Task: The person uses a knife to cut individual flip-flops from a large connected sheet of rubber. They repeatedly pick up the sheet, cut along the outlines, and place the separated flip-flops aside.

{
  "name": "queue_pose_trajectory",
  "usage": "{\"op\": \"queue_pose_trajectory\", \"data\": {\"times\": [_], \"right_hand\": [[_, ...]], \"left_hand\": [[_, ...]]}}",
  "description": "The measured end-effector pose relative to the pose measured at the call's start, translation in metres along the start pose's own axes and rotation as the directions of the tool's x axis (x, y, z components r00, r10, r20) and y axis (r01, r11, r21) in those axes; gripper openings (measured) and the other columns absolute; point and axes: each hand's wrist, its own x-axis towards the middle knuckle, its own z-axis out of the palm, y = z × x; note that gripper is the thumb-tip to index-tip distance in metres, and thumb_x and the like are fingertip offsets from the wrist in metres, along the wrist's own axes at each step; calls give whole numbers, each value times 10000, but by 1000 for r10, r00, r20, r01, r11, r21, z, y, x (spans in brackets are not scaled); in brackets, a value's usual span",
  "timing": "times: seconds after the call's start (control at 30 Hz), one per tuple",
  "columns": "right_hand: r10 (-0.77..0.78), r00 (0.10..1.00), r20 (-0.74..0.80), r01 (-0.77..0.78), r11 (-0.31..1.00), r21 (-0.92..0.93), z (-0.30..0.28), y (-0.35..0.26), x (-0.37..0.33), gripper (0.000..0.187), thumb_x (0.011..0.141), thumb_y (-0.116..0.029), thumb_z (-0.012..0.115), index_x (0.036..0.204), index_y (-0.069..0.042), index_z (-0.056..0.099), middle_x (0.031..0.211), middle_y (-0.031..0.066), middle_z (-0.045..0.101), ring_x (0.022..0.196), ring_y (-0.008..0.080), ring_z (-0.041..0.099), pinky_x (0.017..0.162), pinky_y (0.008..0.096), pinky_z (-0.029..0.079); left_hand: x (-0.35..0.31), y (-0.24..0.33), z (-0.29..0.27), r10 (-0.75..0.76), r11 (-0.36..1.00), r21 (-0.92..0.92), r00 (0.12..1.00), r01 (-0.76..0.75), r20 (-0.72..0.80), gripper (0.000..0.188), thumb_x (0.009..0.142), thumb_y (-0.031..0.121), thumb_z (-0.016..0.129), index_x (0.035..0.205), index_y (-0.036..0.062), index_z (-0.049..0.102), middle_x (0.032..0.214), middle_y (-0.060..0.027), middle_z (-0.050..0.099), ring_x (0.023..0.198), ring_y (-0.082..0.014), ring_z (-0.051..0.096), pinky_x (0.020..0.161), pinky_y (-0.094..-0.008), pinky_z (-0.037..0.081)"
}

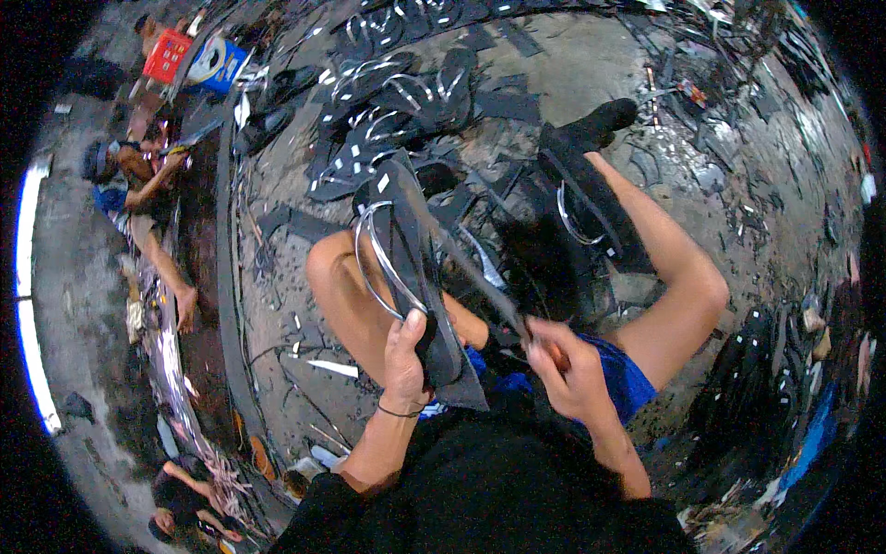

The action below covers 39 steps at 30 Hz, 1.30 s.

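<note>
Clearly we grip the black sandal upright in our left hand, fingers closed round its heel, so our right hand, fingers pinched shut on a thin blade, can reach its edge.

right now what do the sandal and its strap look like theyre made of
Sandal: looks like matte black rubber or foam, since it is thin, flat and dull. Strap: glossy silver, perhaps plastic or coated vinyl, since it catches bright highlights. Left hand holds the sandal.

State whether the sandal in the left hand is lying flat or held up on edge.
Held up on edge: the left hand grips the sandal at its lower end, sole tilted upward, silver strap facing left.
</note>
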Motion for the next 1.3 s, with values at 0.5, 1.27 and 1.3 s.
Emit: {"op": "queue_pose_trajectory", "data": {"times": [0.5,1.27,1.3], "right_hand": [[-448,880,-157,350,835,-424,48,3,6,397,827,-104,765,1212,-71,673,774,119,646,613,240,624,566,331,509],[-399,885,-240,392,917,-77,-5,-59,7,239,911,-47,627,1141,2,670,958,177,704,813,246,691,731,331,545],[-392,902,-182,377,919,-113,-6,-43,-7,251,898,-58,647,1143,-8,672,942,169,703,781,249,684,712,330,545]], "left_hand": [[-36,-13,14,85,971,233,982,-45,-166,427,1013,471,471,1003,59,583,721,-49,619,516,-143,569,466,-266,476],[8,141,26,451,783,391,874,-484,180,274,972,201,635,1185,34,587,1033,-28,675,878,-94,626,818,-265,521],[7,142,20,446,773,417,877,-478,179,285,975,213,632,1193,35,585,1041,-25,672,890,-92,623,828,-264,520]]}}
